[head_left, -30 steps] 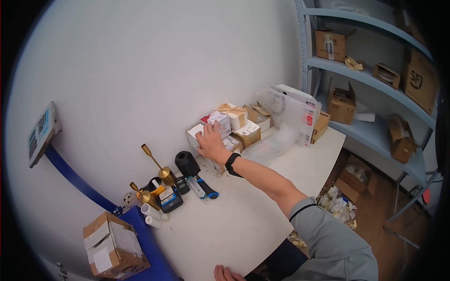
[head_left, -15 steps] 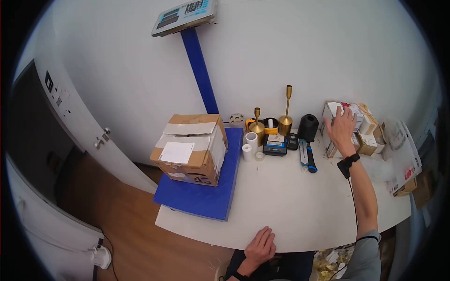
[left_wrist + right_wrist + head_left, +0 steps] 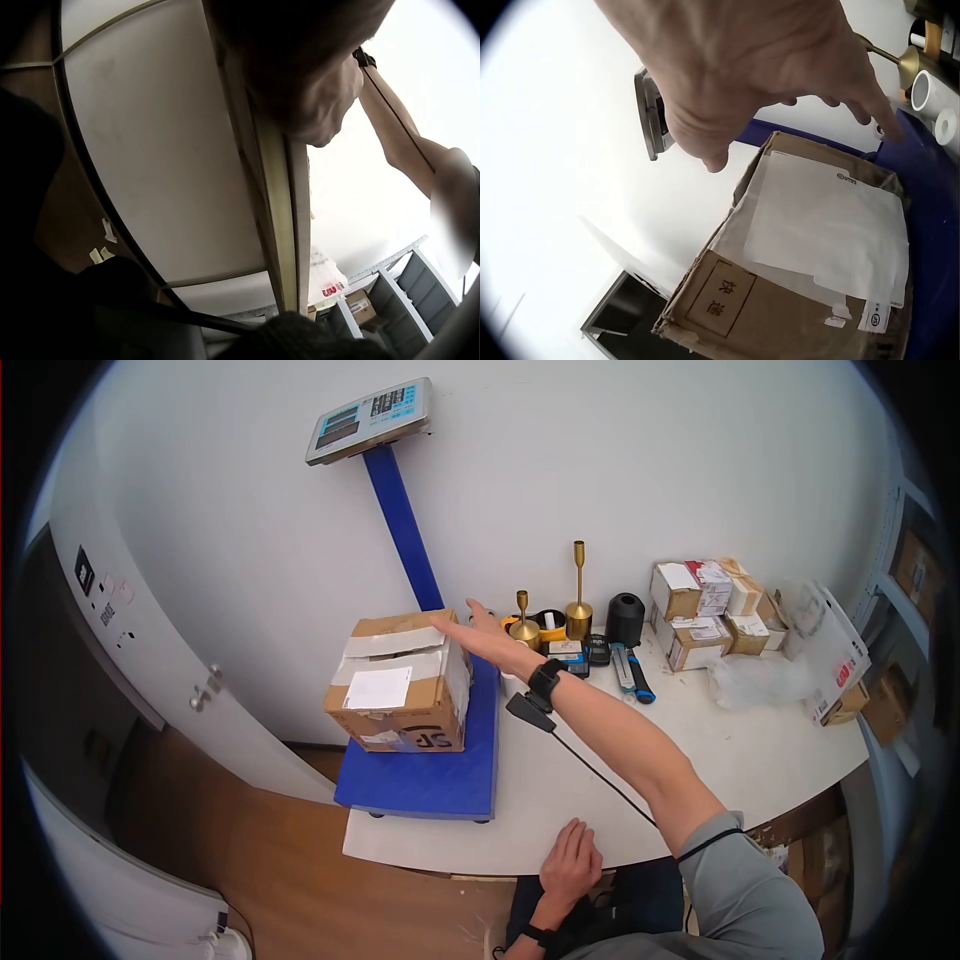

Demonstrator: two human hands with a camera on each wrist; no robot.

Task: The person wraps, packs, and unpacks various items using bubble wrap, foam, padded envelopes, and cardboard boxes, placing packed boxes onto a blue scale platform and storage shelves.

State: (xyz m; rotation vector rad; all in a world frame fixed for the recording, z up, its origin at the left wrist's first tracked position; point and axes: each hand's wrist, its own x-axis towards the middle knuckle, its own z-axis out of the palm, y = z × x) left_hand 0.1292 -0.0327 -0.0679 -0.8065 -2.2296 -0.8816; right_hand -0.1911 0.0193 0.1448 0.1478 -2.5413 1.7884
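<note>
A taped cardboard box (image 3: 375,715) with a white label on top sits on the blue platform of a scale (image 3: 415,790). My right hand (image 3: 488,638) reaches over the box's far right corner, its fingers spread and mostly straight. In the right wrist view the hand (image 3: 757,64) is above the box (image 3: 825,225), thumb apart from the fingers, with nothing in its grasp. At the front table edge rests my left hand (image 3: 571,860), fingers relaxed and holding nothing; the left wrist view shows this hand (image 3: 315,105) dark against the table edge.
The scale's display (image 3: 370,420) rises on a blue post behind the box. Gold candlesticks (image 3: 578,618), white rolls, a black holder (image 3: 625,620) and a blue-black cutter (image 3: 640,675) stand along the wall. Several small boxes (image 3: 697,645) and a clear plastic bag (image 3: 755,682) lie at right.
The view has turned left from the small boxes. My right hand has left the stack of small boxes and moved left to the large box. The left hand stays at the table edge.
</note>
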